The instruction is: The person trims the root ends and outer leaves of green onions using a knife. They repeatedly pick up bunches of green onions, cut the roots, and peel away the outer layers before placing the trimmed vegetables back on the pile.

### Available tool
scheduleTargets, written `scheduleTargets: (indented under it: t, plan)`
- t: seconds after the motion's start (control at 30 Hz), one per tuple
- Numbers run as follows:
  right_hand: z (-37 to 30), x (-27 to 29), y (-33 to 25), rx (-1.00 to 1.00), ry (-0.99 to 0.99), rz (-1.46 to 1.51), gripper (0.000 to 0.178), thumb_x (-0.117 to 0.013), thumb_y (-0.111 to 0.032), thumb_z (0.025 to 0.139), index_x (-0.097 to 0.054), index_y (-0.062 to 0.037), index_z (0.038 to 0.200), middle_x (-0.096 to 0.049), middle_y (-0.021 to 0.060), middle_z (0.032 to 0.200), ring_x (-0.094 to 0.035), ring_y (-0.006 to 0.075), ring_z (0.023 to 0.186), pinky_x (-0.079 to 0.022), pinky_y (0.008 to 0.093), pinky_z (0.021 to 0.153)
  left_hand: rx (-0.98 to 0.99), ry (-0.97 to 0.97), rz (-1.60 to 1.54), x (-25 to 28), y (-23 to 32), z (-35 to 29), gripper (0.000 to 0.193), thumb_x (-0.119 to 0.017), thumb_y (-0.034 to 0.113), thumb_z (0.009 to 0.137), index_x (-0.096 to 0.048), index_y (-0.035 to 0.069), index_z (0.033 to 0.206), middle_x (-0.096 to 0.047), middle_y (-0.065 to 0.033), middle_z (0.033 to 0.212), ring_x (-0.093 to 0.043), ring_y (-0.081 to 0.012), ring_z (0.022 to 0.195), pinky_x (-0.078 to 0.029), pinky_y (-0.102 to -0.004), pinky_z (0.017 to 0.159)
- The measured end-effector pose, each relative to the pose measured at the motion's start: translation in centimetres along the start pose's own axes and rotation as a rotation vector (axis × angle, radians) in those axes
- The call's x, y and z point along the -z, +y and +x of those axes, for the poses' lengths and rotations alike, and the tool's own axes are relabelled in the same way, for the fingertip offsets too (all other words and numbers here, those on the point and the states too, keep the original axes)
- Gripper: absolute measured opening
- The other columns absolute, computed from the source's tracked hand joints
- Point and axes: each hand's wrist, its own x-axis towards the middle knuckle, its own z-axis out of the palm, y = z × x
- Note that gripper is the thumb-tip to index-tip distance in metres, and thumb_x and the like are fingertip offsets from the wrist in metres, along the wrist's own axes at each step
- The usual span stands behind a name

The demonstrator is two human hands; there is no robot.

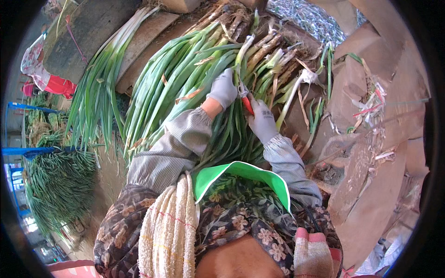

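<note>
A large heap of long green onions point(171, 83) lies in front of me, with brown, dry roots point(236, 21) at the far end. My left hand point(223, 89), in a pale grey glove, is closed around a green onion point(242, 54) whose whitish stem points away from me. My right hand point(262, 121), gloved the same way, grips red-handled pruning shears point(247, 103). Their metal blades are close beside my left fingers, against the onion leaves. Whether the blades are apart is too small to tell.
Cleaner, white-stemmed green onions point(109, 69) lie on a wooden board point(146, 44) at the left. Bundled onions point(60, 185) stand stacked by a blue frame point(30, 151). Another person's red garment point(60, 86) shows at far left. Silvery shredded strips point(303, 18) lie beyond; scraps point(371, 106) litter the right.
</note>
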Motion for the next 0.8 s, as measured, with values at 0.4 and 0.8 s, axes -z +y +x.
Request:
scheduleTargets:
  t: [0.4,0.8]
  plan:
    - [4.1,-0.4,1.2,-0.019,-0.022,-0.047,0.060,-0.063,-0.009,0.083,-0.041,-0.0016,0.138,-0.055,0.0222,0.103,-0.056,0.0383,0.099,-0.047,0.0442,0.084,-0.062,-0.002,-0.054,-0.3,-1.7,-0.1,0.059,-0.071,0.019,0.073,-0.047,-0.002,0.124,-0.060,-0.0249,0.111,-0.060,-0.0371,0.101,-0.049,-0.0406,0.086]
    - [24.4,0.9,12.0,-0.389,-0.079,-0.209,0.051,-0.058,-0.039,0.088,-0.055,-0.0042,0.125,-0.064,0.0213,0.106,-0.064,0.0344,0.098,-0.051,0.0423,0.085,0.084,-0.195,0.079,-1.6,1.6,2.5,0.054,-0.065,0.014,0.071,-0.051,-0.001,0.121,-0.061,-0.0276,0.109,-0.058,-0.0388,0.106,-0.046,-0.0408,0.093]
